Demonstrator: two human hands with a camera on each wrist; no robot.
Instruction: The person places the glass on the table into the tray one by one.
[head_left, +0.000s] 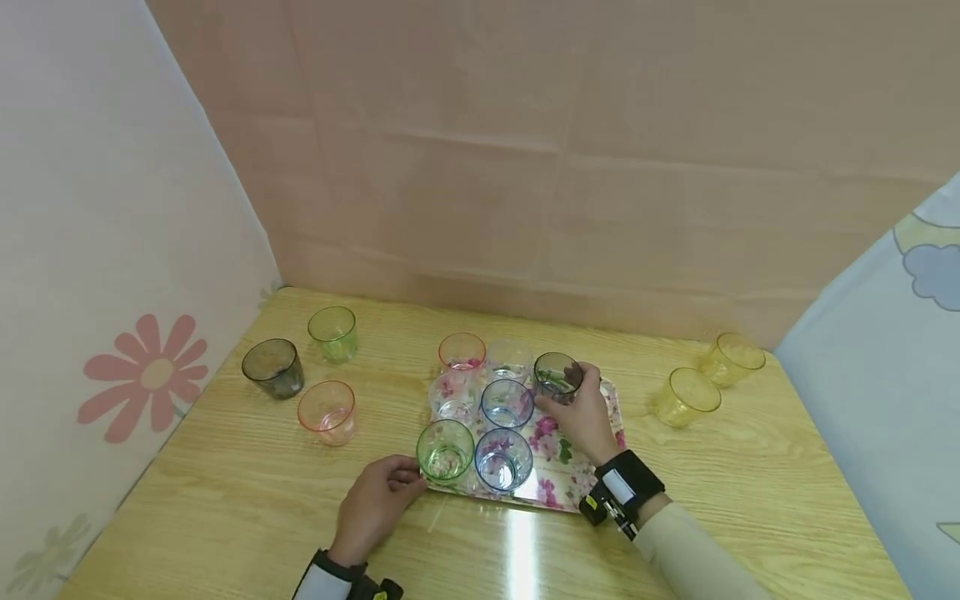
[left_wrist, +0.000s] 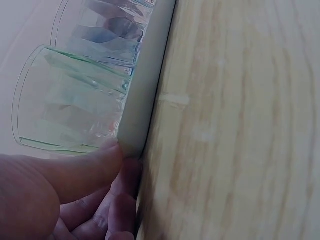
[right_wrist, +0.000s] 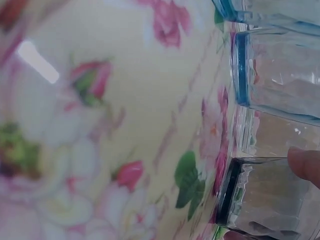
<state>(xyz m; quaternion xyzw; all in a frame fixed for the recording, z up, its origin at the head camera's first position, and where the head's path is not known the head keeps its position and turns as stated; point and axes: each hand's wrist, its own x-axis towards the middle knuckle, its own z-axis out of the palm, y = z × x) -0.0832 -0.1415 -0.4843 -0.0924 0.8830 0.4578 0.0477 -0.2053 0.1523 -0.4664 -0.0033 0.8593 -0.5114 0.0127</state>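
Note:
My right hand [head_left: 585, 423] grips a grey tumbler [head_left: 557, 382] at the back of a flower-patterned tray [head_left: 562, 479], thumb on the near side and fingers round the far side. In the right wrist view the base of this grey tumbler [right_wrist: 265, 200] is right at the tray surface. My left hand [head_left: 377, 502] pinches the tray's near left corner, with the thumb on the rim [left_wrist: 137, 120] and curled fingers beside and below it. Close to that thumb stands a green tumbler [head_left: 446, 452]. Two blue tumblers [head_left: 504, 461], two clear ones [head_left: 453, 398] and a red one [head_left: 462, 353] also stand on the tray.
Left of the tray, a dark grey tumbler [head_left: 274, 371], a green tumbler [head_left: 333, 336] and a red tumbler [head_left: 328, 414] stand on the wooden table [head_left: 225, 500]. Two yellow tumblers [head_left: 685, 400] stand to the right. Cloth walls [head_left: 525, 208] border the table behind and at both sides.

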